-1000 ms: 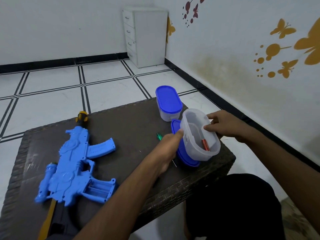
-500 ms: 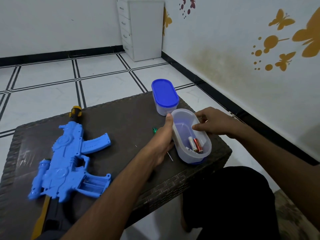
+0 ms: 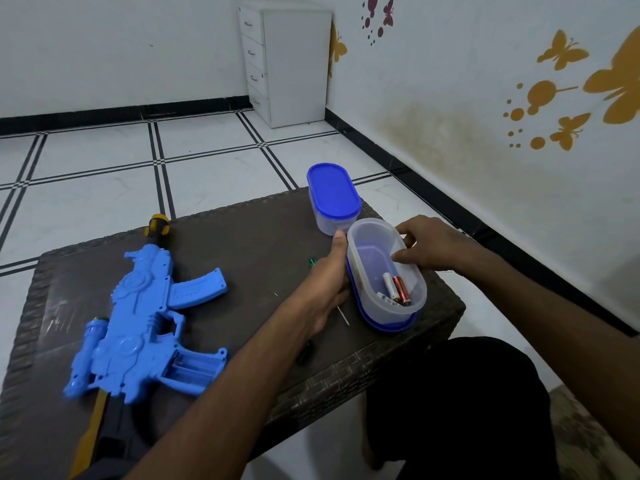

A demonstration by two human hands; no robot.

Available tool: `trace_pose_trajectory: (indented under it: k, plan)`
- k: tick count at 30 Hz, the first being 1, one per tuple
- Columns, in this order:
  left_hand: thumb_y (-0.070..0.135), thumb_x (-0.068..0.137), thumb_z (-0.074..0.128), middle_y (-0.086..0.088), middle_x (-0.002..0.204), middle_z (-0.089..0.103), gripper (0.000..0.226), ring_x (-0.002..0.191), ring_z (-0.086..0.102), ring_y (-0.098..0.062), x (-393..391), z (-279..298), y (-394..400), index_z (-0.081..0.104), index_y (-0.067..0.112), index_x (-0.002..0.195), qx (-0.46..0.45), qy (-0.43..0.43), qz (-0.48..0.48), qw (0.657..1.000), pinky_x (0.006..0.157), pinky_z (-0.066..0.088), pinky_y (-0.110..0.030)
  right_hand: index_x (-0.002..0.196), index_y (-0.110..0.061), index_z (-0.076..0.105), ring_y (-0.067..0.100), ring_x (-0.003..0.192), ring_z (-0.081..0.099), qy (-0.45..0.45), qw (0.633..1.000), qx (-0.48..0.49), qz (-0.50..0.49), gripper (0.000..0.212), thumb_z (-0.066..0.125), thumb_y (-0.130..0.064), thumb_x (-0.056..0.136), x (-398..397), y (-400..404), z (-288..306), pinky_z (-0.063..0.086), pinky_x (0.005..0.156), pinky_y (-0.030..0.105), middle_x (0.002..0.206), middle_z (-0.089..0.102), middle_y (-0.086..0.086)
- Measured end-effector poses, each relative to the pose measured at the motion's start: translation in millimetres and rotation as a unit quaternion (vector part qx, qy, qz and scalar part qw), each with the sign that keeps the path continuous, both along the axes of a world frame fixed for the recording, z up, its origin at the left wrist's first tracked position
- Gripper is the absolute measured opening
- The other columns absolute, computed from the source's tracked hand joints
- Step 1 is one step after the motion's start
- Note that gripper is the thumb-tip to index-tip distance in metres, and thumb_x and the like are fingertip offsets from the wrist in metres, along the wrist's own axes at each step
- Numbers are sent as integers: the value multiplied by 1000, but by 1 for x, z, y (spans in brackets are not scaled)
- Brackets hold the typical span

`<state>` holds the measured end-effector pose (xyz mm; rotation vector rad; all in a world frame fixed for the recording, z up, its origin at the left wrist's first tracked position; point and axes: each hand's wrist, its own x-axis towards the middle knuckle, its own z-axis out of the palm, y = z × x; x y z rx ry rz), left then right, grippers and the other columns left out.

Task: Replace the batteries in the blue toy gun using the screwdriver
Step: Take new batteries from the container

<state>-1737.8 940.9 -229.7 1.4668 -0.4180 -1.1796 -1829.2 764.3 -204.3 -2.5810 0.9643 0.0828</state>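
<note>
The blue toy gun (image 3: 138, 323) lies on the left of the dark table (image 3: 242, 237), its battery bay (image 3: 194, 370) uncovered and facing up. A clear open container (image 3: 363, 296) stands upright on its blue lid (image 3: 388, 328) near the table's right edge, with three batteries (image 3: 398, 289) in its near end. My left hand (image 3: 325, 282) cups the container's left wall, thumb along the rim. My right hand (image 3: 429, 244) pinches the right rim, thumb inside. The screwdriver (image 3: 313, 261) lies under my left hand; only its green handle end and metal tip show.
A second container with a blue lid (image 3: 332, 195) stands closed just behind the open one. A small black piece (image 3: 306, 351) lies by my left forearm. The table's right and front edges are close to the container. A white drawer cabinet (image 3: 291, 64) stands in the far corner.
The container was tilted toward me between both hands; it now stands upright on the blue lid, and the batteries have settled in its near end. Both hands stay on it.
</note>
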Motion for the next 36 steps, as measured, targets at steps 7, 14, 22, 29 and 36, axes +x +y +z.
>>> trace_pose_trajectory:
  k: [7, 14, 22, 29, 36]
  plan:
    - [63, 97, 25, -9, 152, 42, 70, 140, 40, -26, -2, 3, -1, 42, 15, 146, 29, 4, -18, 999, 110, 37, -38, 138, -12, 53, 19, 91, 60, 28, 998, -54, 6, 60, 75, -31, 86, 2, 2, 7, 51, 70, 27, 128, 63, 10]
    - [65, 97, 23, -9, 150, 45, 71, 139, 41, -25, 0, -2, -1, 47, 16, 143, 27, -11, -19, 999, 112, 35, -39, 114, -13, 66, 8, 66, 57, 37, 987, -140, 73, 30, 74, -22, 87, 13, 25, 19, 45, 59, 18, 109, 69, 9]
    - [66, 96, 27, -11, 144, 52, 74, 131, 51, -23, 4, -9, 4, 50, 11, 139, 30, -12, -4, 999, 107, 42, -34, 128, -5, 51, 24, 111, 61, 279, 947, -132, 85, 53, 75, -27, 85, 33, 65, 28, 52, 99, 36, 123, 60, 13]
    - [68, 93, 34, -9, 128, 63, 76, 114, 62, -18, 16, -12, 13, 54, 7, 133, 25, 2, 36, 999, 98, 51, -31, 133, -6, 47, 26, 118, 60, 292, 949, -102, 58, 54, 72, -23, 89, 37, 71, 21, 50, 103, 37, 129, 58, 14]
    - [64, 96, 33, -8, 120, 66, 71, 108, 64, -17, 26, -9, 20, 56, 8, 131, 21, 1, 62, 998, 99, 52, -34, 119, -13, 58, 22, 101, 65, 182, 979, -59, 76, 44, 78, -21, 81, 28, 57, 6, 57, 83, 33, 115, 63, 9]
